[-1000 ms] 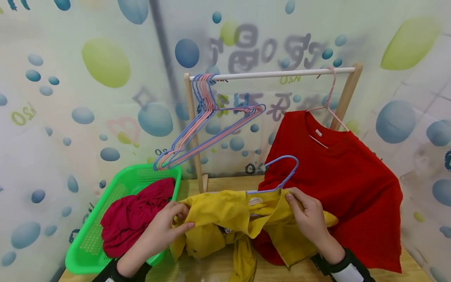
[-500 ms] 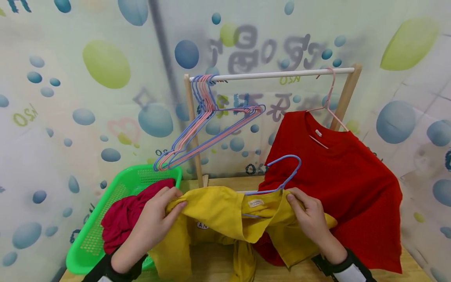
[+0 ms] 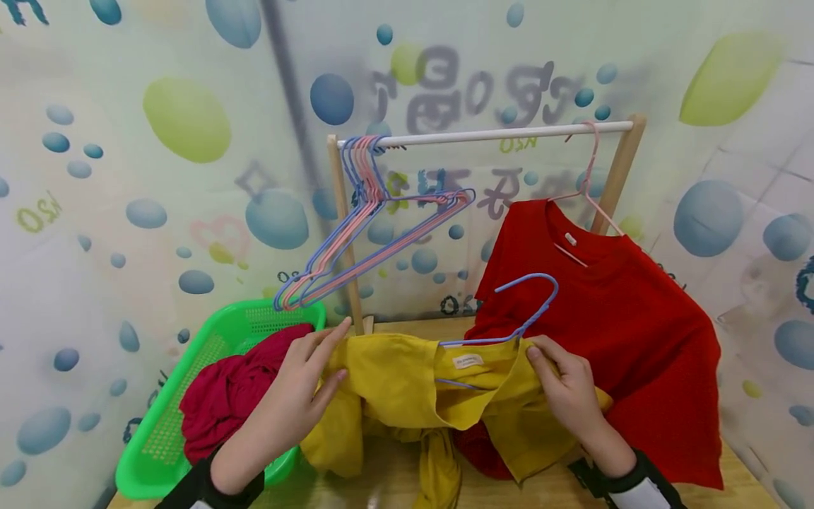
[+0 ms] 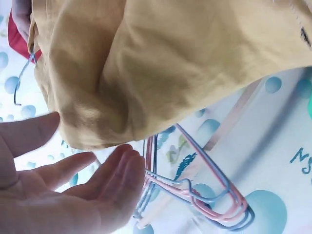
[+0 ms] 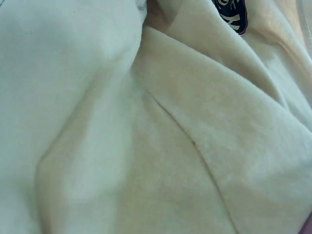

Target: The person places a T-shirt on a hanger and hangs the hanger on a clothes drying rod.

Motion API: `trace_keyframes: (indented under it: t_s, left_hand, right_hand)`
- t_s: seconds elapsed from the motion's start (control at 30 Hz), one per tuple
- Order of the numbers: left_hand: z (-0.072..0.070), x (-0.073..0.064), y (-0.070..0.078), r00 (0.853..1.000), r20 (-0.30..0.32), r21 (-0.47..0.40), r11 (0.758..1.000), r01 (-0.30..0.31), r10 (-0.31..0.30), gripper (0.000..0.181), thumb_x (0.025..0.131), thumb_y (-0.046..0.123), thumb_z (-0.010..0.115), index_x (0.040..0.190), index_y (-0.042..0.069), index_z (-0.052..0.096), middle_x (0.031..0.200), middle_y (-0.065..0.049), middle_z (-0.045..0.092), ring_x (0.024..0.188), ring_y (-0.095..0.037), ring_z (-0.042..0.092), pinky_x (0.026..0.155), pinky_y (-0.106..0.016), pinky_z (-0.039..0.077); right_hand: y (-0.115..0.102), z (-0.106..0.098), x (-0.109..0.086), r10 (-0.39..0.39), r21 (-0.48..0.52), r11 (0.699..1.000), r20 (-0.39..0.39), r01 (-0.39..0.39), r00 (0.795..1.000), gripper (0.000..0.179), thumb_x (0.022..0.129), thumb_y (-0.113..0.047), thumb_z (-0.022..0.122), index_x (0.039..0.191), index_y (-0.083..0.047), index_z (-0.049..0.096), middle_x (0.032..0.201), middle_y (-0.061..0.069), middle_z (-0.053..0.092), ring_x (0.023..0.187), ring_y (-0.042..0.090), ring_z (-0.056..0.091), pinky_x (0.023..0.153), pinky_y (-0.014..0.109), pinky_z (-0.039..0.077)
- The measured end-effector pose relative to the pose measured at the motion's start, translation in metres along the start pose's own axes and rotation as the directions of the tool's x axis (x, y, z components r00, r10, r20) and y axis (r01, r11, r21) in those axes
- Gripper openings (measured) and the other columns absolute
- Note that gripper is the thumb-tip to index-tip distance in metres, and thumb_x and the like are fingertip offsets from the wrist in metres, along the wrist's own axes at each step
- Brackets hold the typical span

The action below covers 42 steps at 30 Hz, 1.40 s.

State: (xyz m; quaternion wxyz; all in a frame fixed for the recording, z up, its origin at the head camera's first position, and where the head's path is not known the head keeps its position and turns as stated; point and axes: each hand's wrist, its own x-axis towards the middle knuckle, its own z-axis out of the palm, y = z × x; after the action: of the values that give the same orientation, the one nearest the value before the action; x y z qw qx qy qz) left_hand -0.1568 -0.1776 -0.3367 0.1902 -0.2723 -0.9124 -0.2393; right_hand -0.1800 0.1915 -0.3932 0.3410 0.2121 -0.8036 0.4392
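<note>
A yellow shirt [image 3: 394,375] is spread between my hands, with a blue hanger [image 3: 540,304] inside it and the hook rising out of the neck. My right hand [image 3: 569,385] pinches the shirt beside the collar, close to the hanger's neck. At the opposite shoulder, my left hand [image 3: 299,382] has its fingers extended and spread. The left wrist view has the left thumb [image 4: 29,134] right at the cloth's edge, the other fingers apart from it. Pale-looking shirt cloth [image 5: 161,131] fills the right wrist view, with a dark printed patch near the top.
Several blue and pink hangers [image 3: 375,205] hang at the left of the rack's white rail [image 3: 483,134]. A red shirt [image 3: 604,311] hangs at the right on a pink hanger [image 3: 591,170]. A green basket [image 3: 146,431] with crimson cloth [image 3: 235,396] stands at the left.
My left hand first drew the shirt's shoulder outward to the left, then loosened its pinch and extended its fingers. The right hand keeps its grip; the hook has shifted slightly right and up.
</note>
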Motion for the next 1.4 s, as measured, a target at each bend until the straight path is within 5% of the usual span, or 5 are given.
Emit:
trace_keyframes:
  t_s: [0.2, 0.47, 0.9, 1.17, 1.4]
  left_hand:
    - [0.006, 0.002, 0.002, 0.994, -0.104, 0.068, 0.997, -0.037, 0.044, 0.055, 0.079, -0.006, 0.063, 0.131, 0.009, 0.052, 0.090, -0.002, 0.057, 0.081, -0.012, 0.047, 0.064, -0.029, 0.049]
    - [0.008, -0.001, 0.002, 0.999, -0.025, 0.126, 0.991, 0.034, -0.031, 0.060, 0.072, 0.008, 0.076, 0.127, 0.002, 0.053, 0.095, -0.007, 0.058, 0.085, -0.018, 0.051, 0.068, -0.032, 0.051]
    - [0.019, 0.013, 0.020, 0.963, -0.081, 0.075, 0.965, -0.253, 0.258, 0.039, 0.084, 0.000, 0.060, 0.123, 0.005, 0.059, 0.110, -0.009, 0.061, 0.103, -0.020, 0.054, 0.084, -0.041, 0.049]
    - [0.031, 0.014, 0.020, 0.979, 0.017, 0.123, 0.971, -0.202, 0.202, 0.027, 0.088, 0.006, 0.057, 0.114, 0.004, 0.063, 0.096, -0.003, 0.063, 0.092, -0.018, 0.055, 0.072, -0.039, 0.046]
    - [0.032, 0.012, 0.012, 0.987, 0.145, -0.116, 0.991, -0.059, 0.076, 0.008, 0.090, 0.007, 0.056, 0.089, 0.014, 0.060, 0.071, 0.008, 0.050, 0.067, -0.008, 0.047, 0.059, -0.026, 0.042]
  right_hand:
    - [-0.004, -0.003, 0.002, 0.008, -0.022, 1.000, -0.011, -0.008, 1.000, 0.018, 0.088, 0.002, 0.054, 0.092, -0.010, 0.067, 0.079, -0.002, 0.065, 0.062, 0.004, 0.053, 0.055, 0.017, 0.042]
    - [-0.006, -0.007, 0.002, 0.023, -0.046, 0.999, 0.000, -0.023, 1.000, 0.016, 0.088, 0.002, 0.055, 0.093, -0.008, 0.067, 0.082, -0.004, 0.064, 0.063, 0.003, 0.052, 0.056, 0.016, 0.042]
    - [-0.018, 0.010, 0.002, -0.025, -0.083, 0.996, 0.058, 0.030, 0.998, 0.018, 0.087, -0.002, 0.058, 0.093, -0.017, 0.065, 0.066, -0.008, 0.055, 0.053, 0.001, 0.041, 0.050, 0.016, 0.037]
    - [-0.027, 0.021, 0.003, -0.049, -0.112, 0.992, 0.046, 0.054, 0.998, 0.020, 0.082, -0.002, 0.064, 0.093, -0.019, 0.068, 0.080, -0.006, 0.067, 0.063, 0.002, 0.052, 0.056, 0.017, 0.042]
    - [-0.029, 0.024, 0.003, -0.064, -0.131, 0.988, 0.151, 0.084, 0.986, 0.015, 0.087, -0.012, 0.060, 0.095, -0.023, 0.065, 0.079, -0.011, 0.065, 0.057, 0.000, 0.046, 0.053, 0.018, 0.042]
